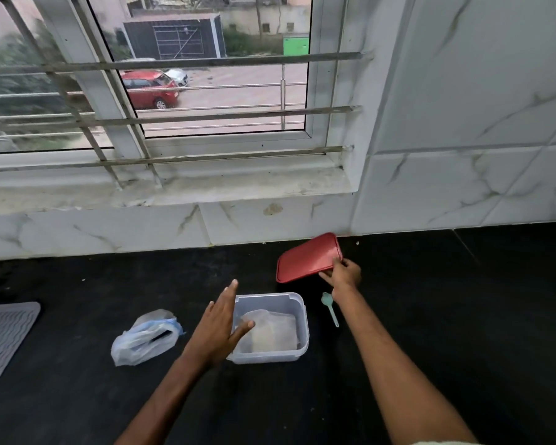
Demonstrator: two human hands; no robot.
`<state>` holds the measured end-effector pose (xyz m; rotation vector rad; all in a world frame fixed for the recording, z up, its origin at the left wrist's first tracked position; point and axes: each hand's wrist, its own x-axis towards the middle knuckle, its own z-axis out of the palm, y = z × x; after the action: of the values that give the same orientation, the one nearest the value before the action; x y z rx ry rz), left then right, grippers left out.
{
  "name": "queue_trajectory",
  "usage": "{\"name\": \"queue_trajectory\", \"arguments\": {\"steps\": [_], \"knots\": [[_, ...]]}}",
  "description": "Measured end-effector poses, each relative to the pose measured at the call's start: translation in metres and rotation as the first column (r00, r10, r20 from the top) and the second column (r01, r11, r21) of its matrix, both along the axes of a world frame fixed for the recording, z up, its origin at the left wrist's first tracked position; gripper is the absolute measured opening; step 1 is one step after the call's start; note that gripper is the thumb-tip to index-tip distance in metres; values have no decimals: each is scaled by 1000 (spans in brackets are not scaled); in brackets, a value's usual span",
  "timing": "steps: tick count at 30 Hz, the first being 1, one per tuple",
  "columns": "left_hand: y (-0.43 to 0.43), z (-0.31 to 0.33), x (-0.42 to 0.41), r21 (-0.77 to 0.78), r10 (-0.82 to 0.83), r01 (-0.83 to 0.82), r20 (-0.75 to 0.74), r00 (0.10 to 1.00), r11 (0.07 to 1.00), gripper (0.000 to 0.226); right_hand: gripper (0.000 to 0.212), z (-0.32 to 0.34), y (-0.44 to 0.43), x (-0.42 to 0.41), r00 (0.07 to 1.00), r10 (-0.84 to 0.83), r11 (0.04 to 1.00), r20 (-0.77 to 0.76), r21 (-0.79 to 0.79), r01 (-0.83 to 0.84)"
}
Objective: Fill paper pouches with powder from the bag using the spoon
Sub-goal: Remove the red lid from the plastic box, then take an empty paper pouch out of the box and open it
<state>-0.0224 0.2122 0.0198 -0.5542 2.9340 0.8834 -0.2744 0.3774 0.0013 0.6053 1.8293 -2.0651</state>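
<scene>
A clear plastic container (297, 316) stands open on the black counter, with a see-through bag of pale powder (272, 332) inside it. My left hand (220, 326) is flat and open against the container's left wall. My right hand (342, 273) grips the red lid (305, 256) by its near right corner and holds it tilted just behind the container. A small teal spoon (329, 306) lies on the counter to the right of the container, under my right wrist. A crumpled clear plastic bag (145, 338) with blue and dark contents lies to the left.
A grey ribbed mat (0, 335) lies at the counter's left edge. A white marble-tiled wall (463, 187) and a barred window sill (174, 184) rise behind the counter. The black counter (446, 316) stretches to the right.
</scene>
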Motion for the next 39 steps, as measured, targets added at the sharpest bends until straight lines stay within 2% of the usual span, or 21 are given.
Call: {"name": "queue_trajectory", "arguments": {"steps": [4, 6, 8, 9, 10, 11, 12, 13, 14, 15, 17, 19, 20, 21, 23, 27, 30, 32, 34, 36, 39], "knots": [[5, -9, 7, -41, 95, -93, 37, 995, 995, 89, 34, -29, -9, 2, 991, 113, 987, 66, 109, -120], [5, -11, 13, 16, 164, -165, 42, 986, 986, 83, 36, -35, -12, 0, 974, 219, 929, 59, 293, -226], [5, -12, 20, 85, 206, -210, 49, 977, 974, 82, 43, -32, -15, 3, 911, 408, 706, 55, 614, -353], [6, -13, 23, 107, 215, -219, 55, 975, 970, 83, 47, -28, -15, 8, 875, 485, 574, 22, 746, -337], [6, -14, 27, 125, 226, -232, 63, 972, 965, 82, 51, -21, -16, 16, 840, 538, 516, -69, 815, -264], [7, -15, 28, 141, 235, -243, 67, 970, 960, 82, 50, -10, -17, 25, 792, 571, 548, -216, 818, -172], [7, -15, 29, 157, 245, -252, 63, 967, 955, 81, 42, 2, -20, 37, 709, 589, 639, -387, 760, -117], [9, -15, 30, 176, 252, -259, 61, 966, 950, 80, 31, 12, -22, 49, 600, 609, 723, -519, 675, -149], [10, -15, 29, 193, 255, -262, 59, 965, 946, 79, 20, 21, -25, 62, 472, 655, 740, -590, 628, -242], [10, -14, 30, 203, 257, -262, 55, 965, 943, 79, 14, 28, -29, 77, 332, 730, 683, -597, 643, -347], [11, -13, 30, 203, 248, -253, 48, 968, 946, 78, 19, 35, -36, 103, 96, 910, 396, -403, 777, -490], [11, -12, 31, 189, 241, -245, 42, 970, 951, 77, 37, 28, -45, 118, -42, 994, 76, -102, 910, -408], [10, -11, 31, 184, 243, -245, 31, 969, 952, 76, 38, 21, -48, 122, -82, 996, -41, 17, 952, -303], [10, -9, 32, 187, 252, -250, 14, 968, 950, 77, 32, 14, -50, 123, -97, 993, -89, 69, 970, -225], [6, -6, 36, 216, 283, -268, -41, 958, 939, 77, 15, 9, -49, 123, -32, 999, -26, 20, 979, -205], [-6, 8, 40, 357, 381, -311, -144, 913, 881, 70, 6, 25, -45, 118, 251, 909, 401, -332, 862, -311], [-9, 26, 38, 518, 423, -290, -157, 893, 805, 57, 8, 51, -46, 124, 441, 785, 619, -435, 591, -518], [-8, 38, 39, 642, 418, -223, -166, 893, 733, 38, 8, 61, -47, 135, 552, 714, 696, -430, 356, -623], [-7, 43, 41, 710, 432, -185, -184, 883, 680, 23, 7, 62, -47, 148, 618, 680, 720, -394, 201, -664], [-12, 45, 47, 740, 481, -196, -191, 856, 644, 15, 7, 59, -49, 161, 658, 657, 736, -368, 125, -665], [-21, 45, 58, 764, 539, -240, -163, 826, 599, 6, 5, 53, -53, 174, 708, 617, 778, -345, 130, -615]]}}
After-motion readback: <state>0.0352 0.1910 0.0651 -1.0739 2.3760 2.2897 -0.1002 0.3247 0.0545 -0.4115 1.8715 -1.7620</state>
